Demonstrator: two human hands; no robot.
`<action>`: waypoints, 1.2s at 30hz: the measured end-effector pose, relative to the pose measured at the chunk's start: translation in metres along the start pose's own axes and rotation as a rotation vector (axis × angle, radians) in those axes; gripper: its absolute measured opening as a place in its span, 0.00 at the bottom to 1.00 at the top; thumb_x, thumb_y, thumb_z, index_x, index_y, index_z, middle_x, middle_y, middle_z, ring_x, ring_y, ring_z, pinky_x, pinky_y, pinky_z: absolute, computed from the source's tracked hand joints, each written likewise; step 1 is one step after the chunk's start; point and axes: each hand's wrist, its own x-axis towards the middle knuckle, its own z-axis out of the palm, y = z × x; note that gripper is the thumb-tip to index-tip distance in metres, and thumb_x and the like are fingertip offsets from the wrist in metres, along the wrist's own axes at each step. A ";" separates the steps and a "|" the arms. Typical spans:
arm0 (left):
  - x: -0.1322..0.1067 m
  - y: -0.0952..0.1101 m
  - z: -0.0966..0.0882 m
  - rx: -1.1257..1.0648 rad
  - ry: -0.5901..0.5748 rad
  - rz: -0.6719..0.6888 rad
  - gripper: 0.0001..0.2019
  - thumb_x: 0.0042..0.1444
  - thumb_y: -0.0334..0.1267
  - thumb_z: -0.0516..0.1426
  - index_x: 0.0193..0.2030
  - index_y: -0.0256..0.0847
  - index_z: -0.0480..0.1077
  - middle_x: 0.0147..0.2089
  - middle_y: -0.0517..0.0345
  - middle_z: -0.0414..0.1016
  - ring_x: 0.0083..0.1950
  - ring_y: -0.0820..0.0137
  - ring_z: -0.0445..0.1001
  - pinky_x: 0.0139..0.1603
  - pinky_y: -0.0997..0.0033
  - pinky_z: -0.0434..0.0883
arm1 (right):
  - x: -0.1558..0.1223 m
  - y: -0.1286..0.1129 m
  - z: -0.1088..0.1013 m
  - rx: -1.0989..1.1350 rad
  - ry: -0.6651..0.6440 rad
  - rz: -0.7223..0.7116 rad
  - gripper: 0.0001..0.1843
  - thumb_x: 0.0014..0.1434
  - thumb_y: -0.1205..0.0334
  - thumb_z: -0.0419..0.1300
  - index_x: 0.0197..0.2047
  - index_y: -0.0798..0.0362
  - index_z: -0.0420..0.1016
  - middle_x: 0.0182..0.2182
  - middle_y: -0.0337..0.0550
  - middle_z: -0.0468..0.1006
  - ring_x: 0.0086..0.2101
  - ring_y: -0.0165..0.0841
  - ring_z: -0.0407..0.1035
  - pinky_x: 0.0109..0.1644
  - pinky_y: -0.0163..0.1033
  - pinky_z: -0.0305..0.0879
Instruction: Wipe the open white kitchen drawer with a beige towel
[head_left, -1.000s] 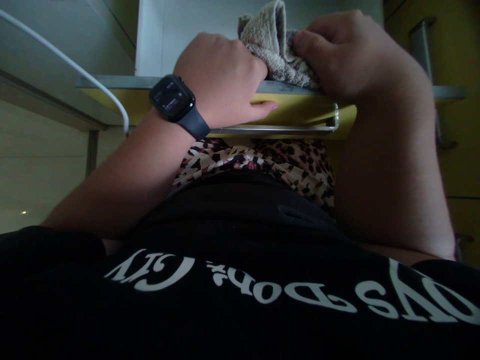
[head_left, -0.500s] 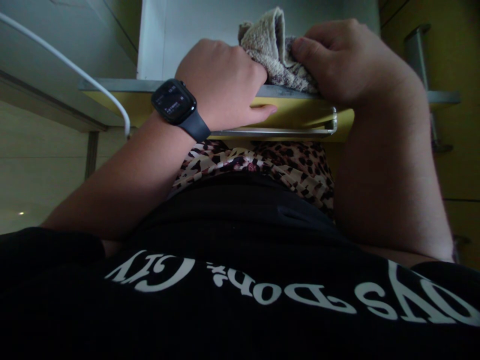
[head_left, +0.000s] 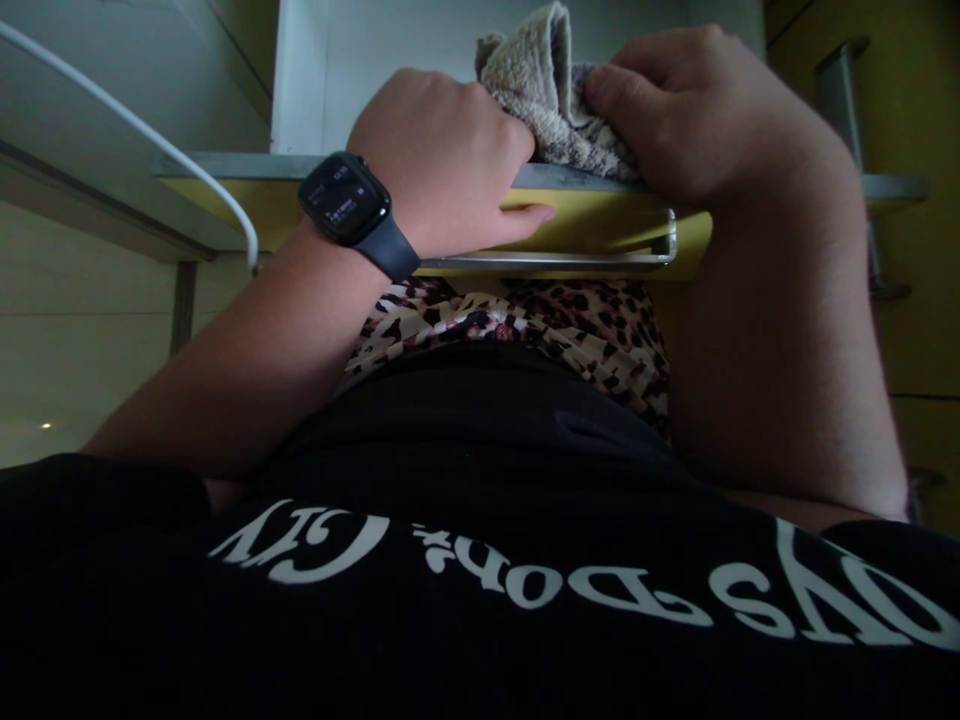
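A beige terry cloth is bunched on the top edge of an open yellow drawer front with a metal bar handle. My left hand, a dark smartwatch on its wrist, is closed over the cloth's left side with the thumb hooked under the drawer edge. My right hand grips the cloth's right side, fingers curled on it. My black printed shirt fills the lower half of the view.
A white cable arcs across the upper left. Yellow cabinet fronts with a grey handle stand at the right. A pale tiled floor lies at the left. Leopard-print fabric shows below the drawer.
Both hands and the cloth dipped slightly half a second ago and are back near where they were a second ago; the grip is unchanged.
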 end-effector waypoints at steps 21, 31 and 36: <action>0.000 0.000 -0.001 0.010 -0.010 0.017 0.38 0.67 0.65 0.49 0.56 0.29 0.80 0.50 0.32 0.81 0.60 0.34 0.79 0.55 0.33 0.74 | 0.000 0.001 -0.001 -0.024 -0.011 0.011 0.22 0.65 0.38 0.47 0.25 0.40 0.55 0.26 0.43 0.56 0.31 0.42 0.53 0.43 0.51 0.55; 0.001 0.000 -0.001 -0.014 -0.020 -0.014 0.38 0.66 0.66 0.50 0.57 0.31 0.80 0.51 0.35 0.81 0.62 0.36 0.78 0.58 0.35 0.73 | 0.000 0.000 -0.002 -0.040 -0.028 0.021 0.21 0.64 0.37 0.45 0.26 0.39 0.54 0.27 0.43 0.59 0.33 0.43 0.57 0.43 0.51 0.53; 0.000 0.000 -0.002 -0.011 -0.008 0.004 0.38 0.67 0.65 0.49 0.56 0.28 0.80 0.51 0.31 0.81 0.61 0.33 0.78 0.56 0.33 0.73 | 0.000 0.001 0.000 -0.023 0.018 0.002 0.21 0.66 0.42 0.48 0.27 0.46 0.56 0.26 0.42 0.57 0.34 0.38 0.61 0.46 0.47 0.60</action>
